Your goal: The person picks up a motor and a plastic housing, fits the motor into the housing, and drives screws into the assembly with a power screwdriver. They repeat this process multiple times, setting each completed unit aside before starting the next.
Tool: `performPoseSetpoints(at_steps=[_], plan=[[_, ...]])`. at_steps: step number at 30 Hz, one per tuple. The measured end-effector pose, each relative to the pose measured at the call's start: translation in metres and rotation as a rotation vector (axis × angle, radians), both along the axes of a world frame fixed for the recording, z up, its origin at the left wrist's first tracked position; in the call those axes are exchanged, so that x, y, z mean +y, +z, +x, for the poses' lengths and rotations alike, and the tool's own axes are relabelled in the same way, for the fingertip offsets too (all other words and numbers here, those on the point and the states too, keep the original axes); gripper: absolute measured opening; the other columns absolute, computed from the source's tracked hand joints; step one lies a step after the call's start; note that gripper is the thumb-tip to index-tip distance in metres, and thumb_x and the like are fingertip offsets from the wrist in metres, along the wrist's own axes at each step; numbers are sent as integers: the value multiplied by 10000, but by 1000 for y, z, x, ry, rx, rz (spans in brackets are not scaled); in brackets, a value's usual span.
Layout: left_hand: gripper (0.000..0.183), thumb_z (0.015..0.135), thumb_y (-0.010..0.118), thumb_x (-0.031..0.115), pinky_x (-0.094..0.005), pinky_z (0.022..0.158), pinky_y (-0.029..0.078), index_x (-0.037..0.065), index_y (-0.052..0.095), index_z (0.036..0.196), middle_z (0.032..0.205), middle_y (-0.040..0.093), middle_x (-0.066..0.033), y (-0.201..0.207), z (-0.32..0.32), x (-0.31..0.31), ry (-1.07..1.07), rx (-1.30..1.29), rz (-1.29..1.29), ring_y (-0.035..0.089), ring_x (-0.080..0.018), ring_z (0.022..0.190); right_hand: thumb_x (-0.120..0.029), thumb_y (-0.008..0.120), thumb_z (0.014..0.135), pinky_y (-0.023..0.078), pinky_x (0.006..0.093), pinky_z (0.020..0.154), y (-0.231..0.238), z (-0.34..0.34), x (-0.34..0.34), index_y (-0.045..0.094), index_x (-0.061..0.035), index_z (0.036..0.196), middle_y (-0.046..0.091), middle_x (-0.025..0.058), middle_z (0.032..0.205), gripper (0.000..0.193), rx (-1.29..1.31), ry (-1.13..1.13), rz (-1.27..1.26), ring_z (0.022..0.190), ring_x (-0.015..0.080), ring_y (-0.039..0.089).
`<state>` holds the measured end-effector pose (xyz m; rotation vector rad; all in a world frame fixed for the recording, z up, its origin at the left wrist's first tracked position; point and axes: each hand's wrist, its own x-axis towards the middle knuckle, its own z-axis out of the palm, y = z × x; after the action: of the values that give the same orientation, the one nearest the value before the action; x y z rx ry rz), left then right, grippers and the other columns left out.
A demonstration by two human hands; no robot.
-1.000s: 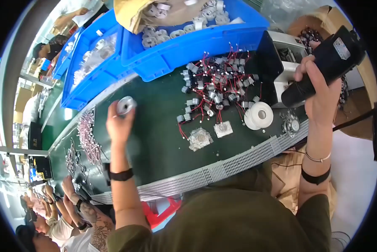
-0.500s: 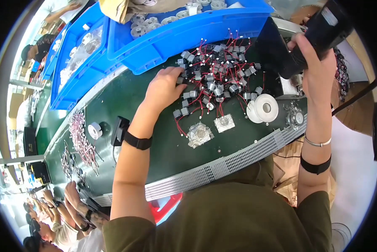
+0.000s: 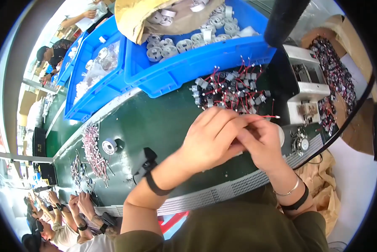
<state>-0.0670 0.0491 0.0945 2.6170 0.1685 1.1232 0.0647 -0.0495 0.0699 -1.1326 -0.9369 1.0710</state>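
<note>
My left hand (image 3: 216, 136) and my right hand (image 3: 260, 140) meet over the green bench, fingers closed together. Between their fingertips is a small motor whose body is hidden; its red lead (image 3: 264, 116) with a white plug sticks out to the right. A heap of small grey motors with red wires (image 3: 230, 90) lies just beyond the hands. Behind my right hand, a white spool (image 3: 282, 136) shows only its edge. Right of it stands a white-and-black bench machine (image 3: 308, 90), with a black cylinder (image 3: 286, 21) at the top.
Blue bins (image 3: 197, 63) of white round parts line the far side, a brown paper bag (image 3: 131, 21) over one. A metal part (image 3: 300, 143) sits by the perforated strip (image 3: 222, 191). Wire bundles (image 3: 95, 155) and a white ring (image 3: 109, 146) lie left. Co-workers' hands (image 3: 83, 203) show lower left.
My right hand has let go of the black cylinder and come down to the left. My left hand has left the motor heap and met it nearer me. The view has shifted.
</note>
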Motion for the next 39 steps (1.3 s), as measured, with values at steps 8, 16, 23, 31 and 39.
performPoseSetpoints(at_steps=[8, 16, 23, 31, 39], plan=[[245, 767, 629, 135, -421, 780, 514, 15, 657, 979, 926, 657, -211, 41, -7, 241, 535, 610, 188, 634, -359, 900, 73, 594, 805, 540, 283, 708, 5, 33, -15, 593, 28, 1034, 611, 163, 1063, 233, 53, -133, 61, 780, 170, 621], [671, 616, 719, 229, -419, 930, 459, 71, 531, 1240, 1172, 587, -222, -11, -6, 330, 466, 1382, 123, 562, -370, 1089, 111, 652, 739, 515, 292, 788, 3, 46, -34, 590, 19, 1016, 552, 145, 1078, 298, 115, -106, -132, 937, 190, 598], [513, 709, 698, 171, -368, 838, 474, 70, 589, 1200, 1079, 620, -175, 76, -33, 193, 460, 559, 24, 615, -314, 953, 39, 672, 775, 506, 272, 787, 6, 67, -53, 620, 18, 993, 576, 119, 1046, 225, -246, -151, 40, 934, 171, 593], [438, 774, 690, 117, -252, 767, 470, 12, 568, 1181, 1037, 614, -89, 76, -41, 142, 499, 242, -452, 594, -126, 873, -1, 657, 825, 539, 292, 737, 7, 66, -82, 577, 34, 1061, 585, 129, 1055, 252, -47, -262, 58, 836, 170, 632], [495, 827, 623, 187, -392, 834, 515, -41, 466, 1238, 1093, 604, -154, -22, 22, 22, -390, -120, -1579, 643, -292, 936, -13, 655, 830, 535, 293, 724, -1, 72, -97, 580, 28, 1064, 608, 107, 1000, 250, -10, -367, 90, 811, 167, 631]])
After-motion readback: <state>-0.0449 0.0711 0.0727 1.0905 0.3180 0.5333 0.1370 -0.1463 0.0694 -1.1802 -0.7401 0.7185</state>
